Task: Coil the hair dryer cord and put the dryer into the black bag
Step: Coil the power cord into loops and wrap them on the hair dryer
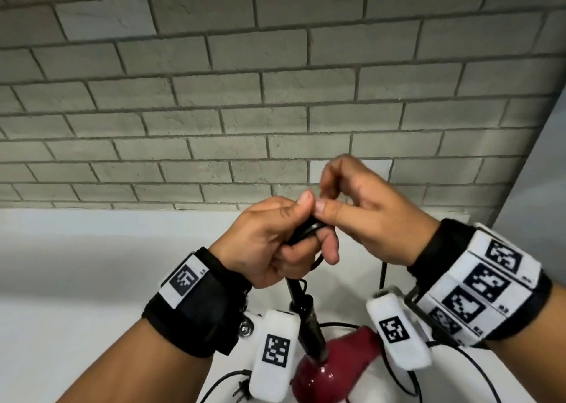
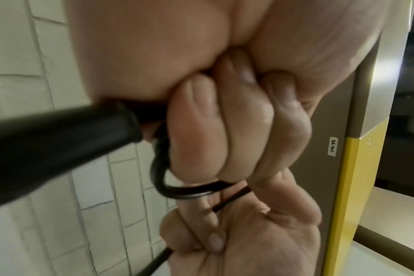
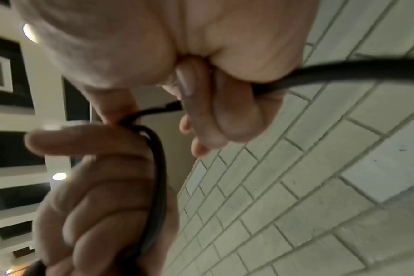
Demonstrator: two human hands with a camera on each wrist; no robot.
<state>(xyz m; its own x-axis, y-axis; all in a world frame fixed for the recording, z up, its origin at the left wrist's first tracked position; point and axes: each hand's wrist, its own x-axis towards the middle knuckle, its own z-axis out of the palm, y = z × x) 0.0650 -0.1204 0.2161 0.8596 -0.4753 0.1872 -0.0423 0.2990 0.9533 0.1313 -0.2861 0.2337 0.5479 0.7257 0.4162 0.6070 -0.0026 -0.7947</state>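
Note:
A dark red hair dryer (image 1: 330, 369) hangs low in the head view, its black handle (image 1: 306, 320) pointing up toward my hands. My left hand (image 1: 275, 246) grips the black cord (image 1: 309, 229) in a small loop wound round its fingers, just above the handle (image 2: 59, 142). The cord loop (image 2: 177, 192) shows clearly under the curled fingers in the left wrist view. My right hand (image 1: 361, 206) meets the left from the right and holds the same cord (image 3: 343, 74) in its curled fingers. The plug (image 1: 240, 392) lies at the bottom edge. No black bag is in view.
A grey brick wall (image 1: 275, 80) stands straight ahead behind a white counter (image 1: 76, 264). Loose cord (image 1: 477, 369) trails over the counter at the lower right. A grey panel (image 1: 539, 188) rises at the right edge.

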